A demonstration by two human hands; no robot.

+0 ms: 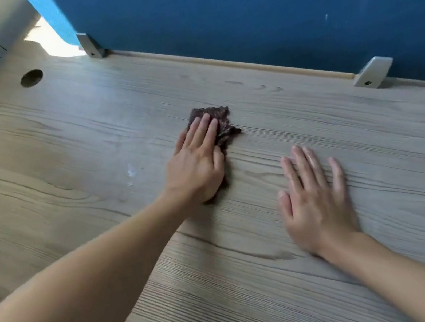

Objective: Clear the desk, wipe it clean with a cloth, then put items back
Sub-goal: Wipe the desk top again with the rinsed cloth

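Two holes (31,78) pierce the wood-grain desk (87,159) beside a blue partition (236,10).

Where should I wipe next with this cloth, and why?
Probably slide the left hand and brown cloth leftward: a small white mark shows on the desk just beside them, while the right hand rests flat.

Both bare forearms reach forward; left hand (197,163) lies flat, fingers straight together; right hand (316,199) palm-down, fingers spread.
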